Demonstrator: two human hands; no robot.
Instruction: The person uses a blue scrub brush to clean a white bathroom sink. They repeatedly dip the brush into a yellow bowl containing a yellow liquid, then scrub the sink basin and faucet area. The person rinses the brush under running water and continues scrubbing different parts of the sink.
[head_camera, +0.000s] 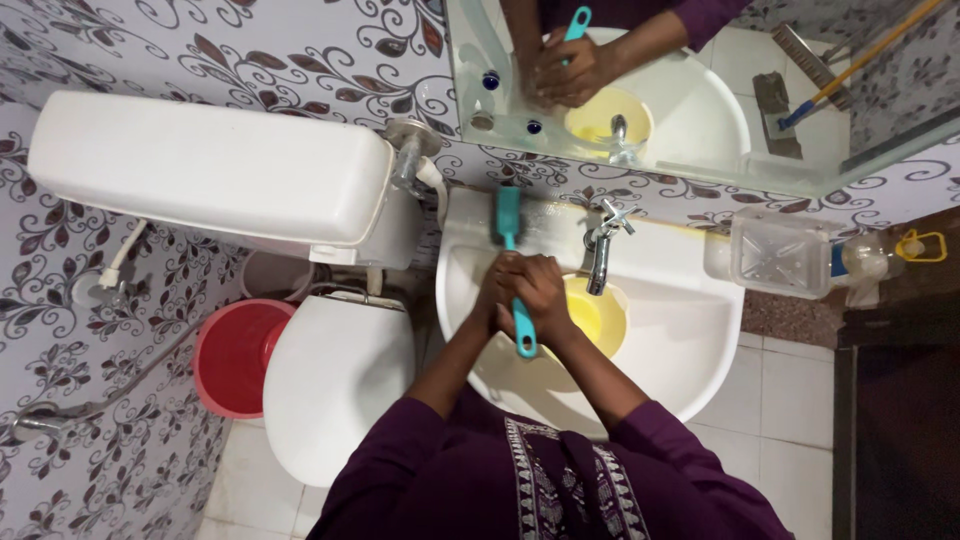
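Note:
Both of my hands are clasped around the handle of a teal scrubbing brush (510, 222) over a white wash basin (690, 350). My left hand (497, 290) and my right hand (543, 290) grip the handle together at its middle. The brush head rests on the basin's back ledge near the wall, and the handle's end (525, 345) points toward me. A yellow patch (600, 315) shows in the basin's bowl under the chrome tap (603, 250).
A white toilet (335, 385) with its cistern (200, 165) stands left of the basin, a red bucket (235, 355) beside it. A mirror (690, 90) hangs above. A clear plastic container (780, 252) and a bottle (870, 262) sit at right.

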